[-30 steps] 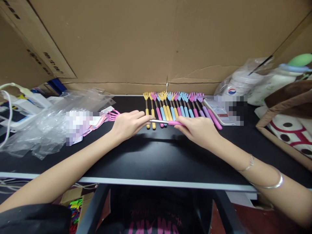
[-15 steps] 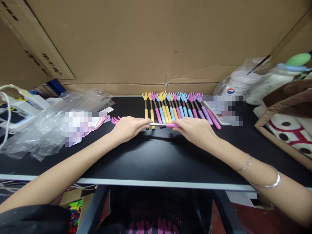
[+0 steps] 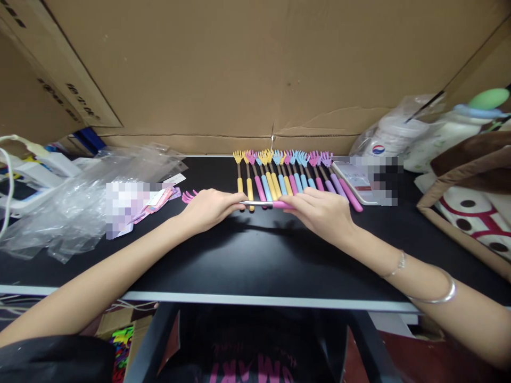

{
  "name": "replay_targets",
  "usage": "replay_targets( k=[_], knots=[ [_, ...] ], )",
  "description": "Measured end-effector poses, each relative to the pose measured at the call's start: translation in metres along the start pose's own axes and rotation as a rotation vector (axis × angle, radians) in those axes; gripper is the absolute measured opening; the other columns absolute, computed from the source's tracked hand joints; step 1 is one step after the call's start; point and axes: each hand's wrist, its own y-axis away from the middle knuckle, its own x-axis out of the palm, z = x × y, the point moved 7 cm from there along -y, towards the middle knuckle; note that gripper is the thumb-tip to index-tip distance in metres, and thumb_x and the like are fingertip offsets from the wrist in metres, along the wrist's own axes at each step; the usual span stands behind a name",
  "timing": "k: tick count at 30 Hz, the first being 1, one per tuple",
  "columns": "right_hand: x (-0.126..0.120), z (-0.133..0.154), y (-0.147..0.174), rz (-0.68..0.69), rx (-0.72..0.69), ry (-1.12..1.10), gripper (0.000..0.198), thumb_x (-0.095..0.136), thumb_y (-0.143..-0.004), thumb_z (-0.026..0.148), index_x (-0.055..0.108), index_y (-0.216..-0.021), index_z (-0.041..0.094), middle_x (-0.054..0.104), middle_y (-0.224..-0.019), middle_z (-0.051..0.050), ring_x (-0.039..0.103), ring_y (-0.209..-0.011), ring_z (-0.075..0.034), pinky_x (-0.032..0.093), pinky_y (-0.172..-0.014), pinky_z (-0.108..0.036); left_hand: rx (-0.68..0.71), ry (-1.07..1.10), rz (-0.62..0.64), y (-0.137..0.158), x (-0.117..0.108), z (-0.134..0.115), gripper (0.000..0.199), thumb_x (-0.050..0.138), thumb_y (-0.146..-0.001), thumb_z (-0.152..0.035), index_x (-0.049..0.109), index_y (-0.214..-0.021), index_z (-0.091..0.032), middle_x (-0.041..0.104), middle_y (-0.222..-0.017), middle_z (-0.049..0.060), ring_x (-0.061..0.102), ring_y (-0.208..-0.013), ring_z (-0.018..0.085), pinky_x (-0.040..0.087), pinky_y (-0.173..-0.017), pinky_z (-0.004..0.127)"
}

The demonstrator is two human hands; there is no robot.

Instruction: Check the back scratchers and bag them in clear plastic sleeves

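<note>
A pink back scratcher (image 3: 259,204) with a metal rod lies level across my two hands, above the black table. My left hand (image 3: 211,209) is closed round it near the pink claw head, which sticks out past the knuckles. My right hand (image 3: 319,213) is closed on the pink handle, much of which the fingers hide. Just behind the hands, a row of back scratchers (image 3: 275,183) in yellow, pink, blue and purple lies side by side, claws toward the cardboard wall.
Clear plastic bags (image 3: 75,202) and a fan of printed cards (image 3: 154,205) lie on the left. To the right are a phone-like flat object (image 3: 355,181), a plastic cup (image 3: 395,138), a green-topped bottle (image 3: 451,135) and a brown bag (image 3: 471,165). The table's pale front edge (image 3: 271,300) runs below.
My right hand has shifted slightly, its fingers more curled over the pink handle. My left hand and the back scratcher stay almost where they were.
</note>
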Motion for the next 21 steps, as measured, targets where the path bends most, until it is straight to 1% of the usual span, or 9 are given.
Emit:
replay_targets(
  k=[6, 9, 11, 13, 15, 19, 21],
  knots=[
    [-0.004, -0.001, 0.002, -0.080, -0.043, 0.031, 0.026, 0.051, -0.096, 0.038, 0.073, -0.098, 0.025, 0.069, -0.065, 0.003, 0.049, -0.058, -0.011, 0.029, -0.052, -0.028, -0.019, 0.147, 0.043, 0.000, 0.004, -0.002, 0.034, 0.033, -0.101, -0.039, 0.065, -0.107, -0.028, 0.071, -0.077, -0.001, 0.064, -0.063, 0.016, 0.033, -0.053, 0.021],
    [-0.003, -0.003, 0.001, -0.064, -0.056, 0.011, 0.027, 0.050, -0.096, 0.039, 0.073, -0.099, 0.024, 0.069, -0.065, 0.002, 0.051, -0.058, -0.011, 0.031, -0.054, -0.027, -0.032, 0.139, 0.042, 0.000, 0.005, -0.003, 0.033, 0.035, -0.101, -0.039, 0.064, -0.111, -0.028, 0.072, -0.081, -0.001, 0.065, -0.065, 0.017, 0.034, -0.054, 0.021],
    [-0.002, -0.004, -0.001, -0.048, -0.059, 0.000, 0.031, 0.048, -0.096, 0.041, 0.073, -0.098, 0.024, 0.070, -0.065, 0.001, 0.053, -0.059, -0.011, 0.032, -0.054, -0.026, -0.036, 0.108, -0.001, 0.001, 0.002, -0.004, 0.033, 0.037, -0.100, -0.041, 0.064, -0.115, -0.029, 0.074, -0.087, -0.001, 0.067, -0.070, 0.017, 0.034, -0.054, 0.022],
    [-0.002, -0.005, -0.001, -0.049, -0.061, 0.000, 0.033, 0.047, -0.097, 0.043, 0.073, -0.096, 0.022, 0.070, -0.066, 0.001, 0.055, -0.060, -0.011, 0.032, -0.054, -0.026, -0.034, 0.074, -0.075, 0.002, -0.004, -0.005, 0.033, 0.039, -0.100, -0.043, 0.065, -0.117, -0.031, 0.075, -0.093, -0.001, 0.069, -0.075, 0.017, 0.034, -0.054, 0.021],
    [-0.002, -0.006, -0.001, -0.047, -0.058, -0.003, 0.035, 0.045, -0.097, 0.043, 0.072, -0.095, 0.021, 0.071, -0.067, 0.001, 0.058, -0.061, -0.010, 0.033, -0.054, -0.025, -0.025, 0.032, -0.157, 0.003, -0.010, -0.007, 0.034, 0.039, -0.100, -0.045, 0.066, -0.115, -0.031, 0.075, -0.094, -0.001, 0.069, -0.074, 0.017, 0.033, -0.052, 0.022],
    [0.004, -0.009, 0.002, -0.016, -0.045, -0.058, 0.040, 0.038, -0.100, 0.044, 0.070, -0.098, 0.020, 0.075, -0.080, -0.001, 0.066, -0.068, -0.012, 0.033, -0.052, -0.025, 0.013, -0.069, -0.283, 0.006, -0.019, -0.013, 0.037, 0.037, -0.100, -0.045, 0.070, -0.107, -0.028, 0.073, -0.076, -0.001, 0.065, -0.063, 0.014, 0.028, -0.048, 0.024],
    [0.010, -0.012, 0.004, 0.042, -0.015, -0.117, 0.042, 0.036, -0.100, 0.045, 0.069, -0.100, 0.020, 0.076, -0.086, -0.003, 0.067, -0.068, -0.014, 0.033, -0.052, -0.025, 0.036, -0.131, -0.329, 0.007, -0.023, -0.017, 0.037, 0.038, -0.100, -0.042, 0.071, -0.105, -0.027, 0.070, -0.071, 0.000, 0.063, -0.061, 0.013, 0.027, -0.047, 0.024]
  ],
)
